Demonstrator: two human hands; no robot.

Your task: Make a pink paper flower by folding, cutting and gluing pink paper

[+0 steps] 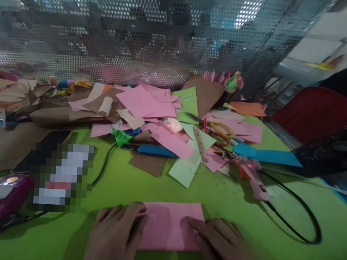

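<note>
The pink paper (pixel 170 227) lies flat on the green tabletop (pixel 114 196), long axis running from the left hand (pixel 114 229) to the right hand (pixel 226 241), both touching it. The left curls at its edge; the right, fingers close together, rests a forefinger on top. Whether either pinches, I can't tell. A glue gun (pixel 255 179) lies beyond, rightward.

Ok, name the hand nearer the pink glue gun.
Right. The right hand is left of the glue gun, on its near side; the left hand is farther off, at the left end of the pink paper.
</note>
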